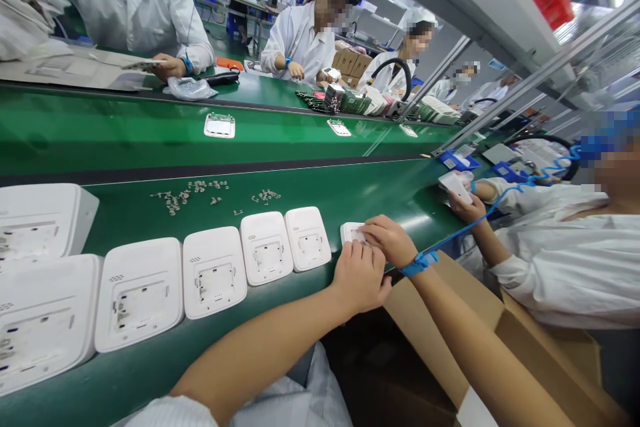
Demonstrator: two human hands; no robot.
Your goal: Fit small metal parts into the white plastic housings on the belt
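Note:
Both of my hands rest on a white plastic housing (351,232) at the right end of a row on the green bench (350,197). My left hand (361,277) presses its near edge with fingers curled. My right hand (389,240), with a blue wrist strap (419,262), covers its right side. To the left lie several more white housings face down, such as one (307,238) and another (265,247). A scatter of small screws (193,193) lies beyond the row.
An open cardboard box (505,327) stands below my right arm. A co-worker's hands (463,203) at right hold a white part. The green conveyor (125,137) carries white parts (219,125). Across it, other people in white coats work.

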